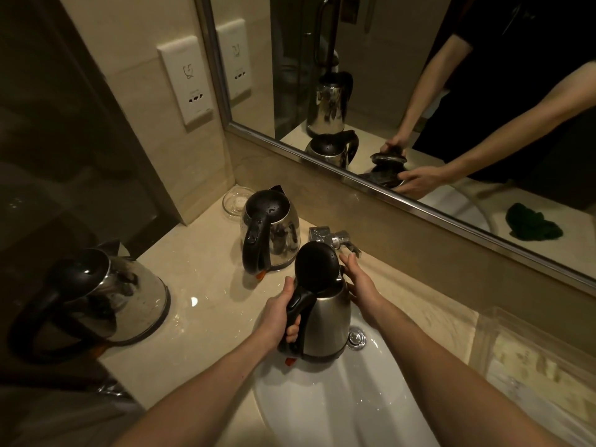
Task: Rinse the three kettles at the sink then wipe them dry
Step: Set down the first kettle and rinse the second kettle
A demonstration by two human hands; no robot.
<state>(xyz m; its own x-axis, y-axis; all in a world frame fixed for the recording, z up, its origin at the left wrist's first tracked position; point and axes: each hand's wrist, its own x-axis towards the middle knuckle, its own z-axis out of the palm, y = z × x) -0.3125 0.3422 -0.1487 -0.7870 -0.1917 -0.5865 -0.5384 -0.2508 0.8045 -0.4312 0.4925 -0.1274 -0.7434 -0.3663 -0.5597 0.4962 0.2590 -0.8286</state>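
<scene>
The held kettle (329,321) is held upright over the sink (322,411), its lid (317,269) raised (black, like the handle (296,303)). The handle is gripped by the left hand (279,316), fingers curled round it. The right hand (361,285) is laid against the kettle's three-o'clock side, fingers nearly straight. On the counter (200,285), a second kettle (274,233) is stood at eleven o'clock and a third kettle (106,298) at nine.

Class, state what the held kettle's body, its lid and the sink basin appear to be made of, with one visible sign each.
Held kettle: body likely brushed stainless steel, from its dull grey sheen. Its lid: probably black plastic, smooth with soft highlights. Sink basin: seemingly glazed white ceramic, glossy with glints.
</scene>
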